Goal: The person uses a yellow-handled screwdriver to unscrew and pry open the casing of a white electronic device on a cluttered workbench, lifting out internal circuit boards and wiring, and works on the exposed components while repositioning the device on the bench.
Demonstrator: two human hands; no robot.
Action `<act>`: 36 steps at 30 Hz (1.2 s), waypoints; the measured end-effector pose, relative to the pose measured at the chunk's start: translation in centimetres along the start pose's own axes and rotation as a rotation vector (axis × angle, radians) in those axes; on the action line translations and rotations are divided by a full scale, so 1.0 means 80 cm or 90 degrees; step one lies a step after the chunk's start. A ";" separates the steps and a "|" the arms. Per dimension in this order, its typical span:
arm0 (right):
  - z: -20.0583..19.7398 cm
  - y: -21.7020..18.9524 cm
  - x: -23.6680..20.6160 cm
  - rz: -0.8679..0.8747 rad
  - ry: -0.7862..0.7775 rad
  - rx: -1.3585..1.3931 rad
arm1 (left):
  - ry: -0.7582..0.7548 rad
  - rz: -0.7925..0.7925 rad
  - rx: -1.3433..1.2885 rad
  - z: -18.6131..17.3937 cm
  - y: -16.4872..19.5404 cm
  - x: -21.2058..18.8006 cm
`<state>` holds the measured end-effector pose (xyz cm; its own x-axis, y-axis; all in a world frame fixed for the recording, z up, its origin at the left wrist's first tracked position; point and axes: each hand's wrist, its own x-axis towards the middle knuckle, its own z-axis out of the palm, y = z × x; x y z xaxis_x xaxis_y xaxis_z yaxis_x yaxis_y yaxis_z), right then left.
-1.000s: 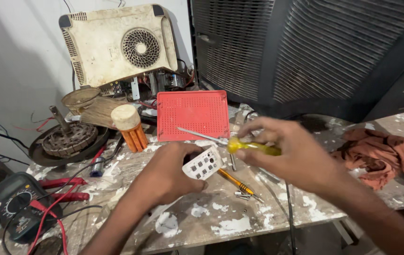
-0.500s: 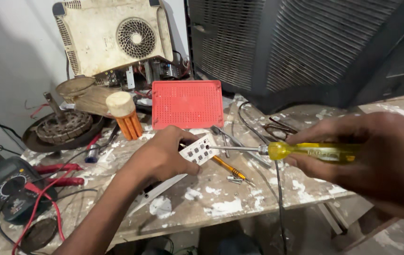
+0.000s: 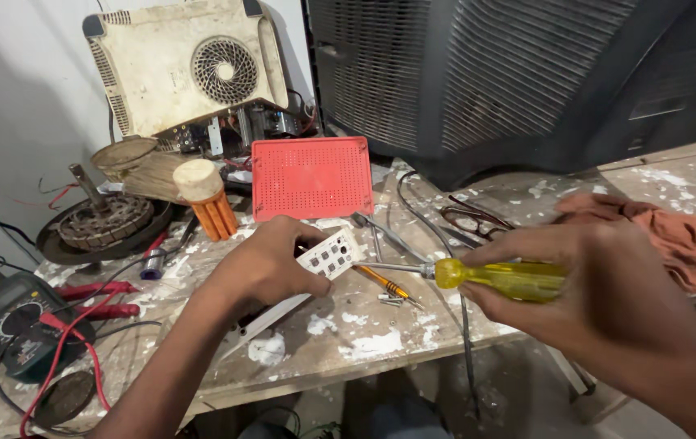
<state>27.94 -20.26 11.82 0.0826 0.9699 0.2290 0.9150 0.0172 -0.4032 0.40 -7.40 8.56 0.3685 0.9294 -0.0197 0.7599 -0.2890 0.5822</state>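
The left hand (image 3: 271, 264) is clamped around a small white block (image 3: 331, 254) with rows of dark square holes, holding it just above the paint-spattered workbench (image 3: 364, 341). The right hand (image 3: 608, 305) is wrapped tight on the yellow handle of a screwdriver (image 3: 494, 276), whose metal shaft runs level to the left until its tip meets the side of the block. Under the shaft, on the bench, lies a second, thinner screwdriver with an orange handle (image 3: 384, 283), beside a few loose bits of metal (too small to tell apart). Behind the hands a red perforated cover (image 3: 311, 177) leans upright, with a bundle of orange sticks under a pale cap (image 3: 205, 199) to its left. A multimeter (image 3: 15, 325) with red leads sits at the bench's near left corner, and a rust-coloured rag (image 3: 673, 236) lies bunched at the right.
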 end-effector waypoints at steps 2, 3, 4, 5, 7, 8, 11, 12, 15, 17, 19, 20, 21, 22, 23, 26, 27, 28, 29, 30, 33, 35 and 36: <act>0.000 0.001 -0.002 -0.030 0.009 0.047 | -0.003 0.012 0.014 0.001 -0.002 0.004; 0.000 0.002 -0.003 -0.051 0.018 0.063 | -0.005 0.017 0.021 0.001 -0.003 0.006; 0.001 0.003 -0.003 -0.072 0.028 0.078 | -0.002 0.025 0.020 0.001 -0.005 0.008; 0.002 0.005 -0.004 -0.104 0.037 0.097 | 0.000 0.032 0.019 0.002 -0.006 0.009; 0.006 0.007 -0.005 -0.167 0.054 0.133 | 0.004 0.031 0.028 0.002 -0.008 0.009; 0.007 0.007 -0.005 -0.145 0.058 0.124 | 0.007 0.023 0.038 0.001 -0.009 0.009; 0.013 0.006 -0.003 -0.091 0.063 0.099 | 0.006 0.014 0.043 0.001 -0.009 0.008; 0.013 0.007 -0.002 -0.079 0.061 0.092 | 0.004 0.013 0.040 0.001 -0.008 0.008; 0.014 0.007 0.000 -0.021 0.027 0.077 | -0.005 0.025 0.034 0.002 -0.006 0.007; 0.015 0.009 -0.001 -0.054 0.031 0.080 | -0.018 0.004 0.016 0.004 -0.005 0.007; 0.018 0.008 -0.005 -0.169 0.074 0.098 | -0.028 -0.004 0.016 0.005 -0.005 0.008; 0.018 0.008 -0.007 -0.232 0.098 0.085 | -0.031 0.000 0.025 0.005 -0.005 0.009; 0.018 0.007 -0.010 -0.294 0.123 0.070 | -0.033 0.004 0.034 0.006 -0.005 0.011; 0.017 0.005 -0.012 -0.357 0.147 0.056 | -0.032 -0.010 0.037 0.007 -0.005 0.013; 0.016 0.003 -0.015 -0.311 0.109 0.041 | -0.030 -0.025 0.040 0.009 -0.005 0.016; 0.011 -0.006 -0.019 -0.127 -0.045 -0.025 | -0.026 -0.049 0.000 0.015 -0.008 0.020; 0.008 -0.008 -0.019 -0.037 -0.120 -0.060 | -0.025 -0.053 -0.021 0.018 -0.009 0.022; 0.006 -0.011 -0.018 -0.003 -0.143 -0.063 | -0.010 -0.049 -0.032 0.021 -0.011 0.022; 0.004 -0.013 -0.018 0.030 -0.166 -0.069 | 0.006 -0.046 -0.044 0.025 -0.013 0.022; 0.004 -0.015 -0.015 0.004 -0.138 -0.044 | 0.022 -0.044 -0.056 0.027 -0.015 0.022; 0.002 -0.013 -0.012 -0.013 -0.103 -0.003 | 0.011 -0.016 -0.033 0.032 -0.020 0.024; 0.003 -0.011 -0.011 -0.011 -0.093 0.006 | 0.019 0.010 -0.034 0.034 -0.023 0.025; 0.005 -0.010 -0.011 -0.014 -0.087 0.005 | 0.023 0.023 -0.035 0.035 -0.024 0.026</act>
<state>26.98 -21.03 11.56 0.0076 0.9933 0.1155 0.9125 0.0403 -0.4070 1.22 -5.52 5.14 0.3745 0.9267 0.0304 0.7159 -0.3098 0.6256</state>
